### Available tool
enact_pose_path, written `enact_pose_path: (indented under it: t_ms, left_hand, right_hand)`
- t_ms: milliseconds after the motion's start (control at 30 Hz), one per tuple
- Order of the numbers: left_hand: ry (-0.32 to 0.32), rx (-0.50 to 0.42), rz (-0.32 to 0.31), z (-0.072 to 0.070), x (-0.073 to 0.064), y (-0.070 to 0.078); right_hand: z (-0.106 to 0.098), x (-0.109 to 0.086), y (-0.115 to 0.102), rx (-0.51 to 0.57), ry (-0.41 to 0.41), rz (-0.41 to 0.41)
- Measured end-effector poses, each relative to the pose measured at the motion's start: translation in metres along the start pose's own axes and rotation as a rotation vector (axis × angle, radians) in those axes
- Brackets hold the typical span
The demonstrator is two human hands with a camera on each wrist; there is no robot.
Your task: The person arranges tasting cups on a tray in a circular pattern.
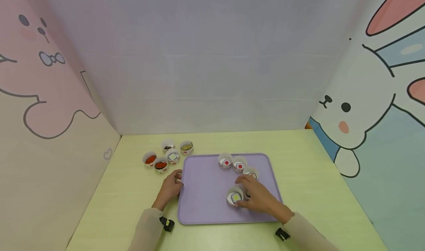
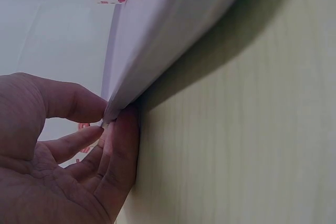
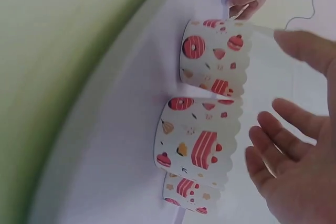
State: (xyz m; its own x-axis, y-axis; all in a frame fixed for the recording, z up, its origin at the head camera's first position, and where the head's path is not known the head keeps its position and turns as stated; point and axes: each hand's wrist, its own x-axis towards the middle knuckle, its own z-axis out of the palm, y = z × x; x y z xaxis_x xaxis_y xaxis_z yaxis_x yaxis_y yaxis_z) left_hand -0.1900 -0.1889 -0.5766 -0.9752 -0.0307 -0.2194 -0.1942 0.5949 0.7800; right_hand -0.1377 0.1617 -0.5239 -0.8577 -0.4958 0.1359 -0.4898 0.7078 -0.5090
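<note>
Head view: on the light yellow table (image 1: 318, 184) the small paper cups look evenly split, five on the purple tray (image 1: 202, 195) and five off it. By that count I judge the work about half done; which way the cups are going I cannot tell from this moment. On the tray, two cups with red squares inside, a left one (image 1: 225, 161) and a right one (image 1: 239, 164), stand along the far side; a third cup (image 1: 251, 172) stands just nearer and to the right; the yellow-square cup (image 1: 235, 197) is nearest, with a partly hidden cup (image 1: 247, 194) beside it. The other five, among them two red-filled cups (image 1: 161, 165) and a green-filled cup (image 1: 186, 147), cluster just beyond the tray's far left corner.

The right hand (image 1: 258, 195) arches over the near cups, thumb and fingers spread; the right wrist view shows it pinching nothing, though contact with a rim is hard to rule out. The left hand (image 1: 170, 189) pinches the tray's left edge, thumb above, fingers underneath.

Open room on the tray is widest in its left half. The right forearm crosses the near right corner, and the cluster leaves little space at the far left corner. The table has bare stretches right of the tray and on its near side.
</note>
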Motion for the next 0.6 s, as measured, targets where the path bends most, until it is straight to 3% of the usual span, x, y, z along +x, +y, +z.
enact_pose_path:
  t_ms: [167,333,600]
  left_hand:
    - [0.011,0.009,0.010,-0.001,0.000,0.001]
    - [0.014,0.008,0.015,-0.002,-0.001,0.002]
    - [0.010,0.011,0.016,-0.001,-0.001,0.002]
  right_hand:
    - [0.003,-0.009,0.001,0.097,0.157,0.019]
    - [0.005,-0.017,0.000,0.184,0.211,0.013]
    - [0.006,-0.032,0.006,0.244,0.323,0.111]
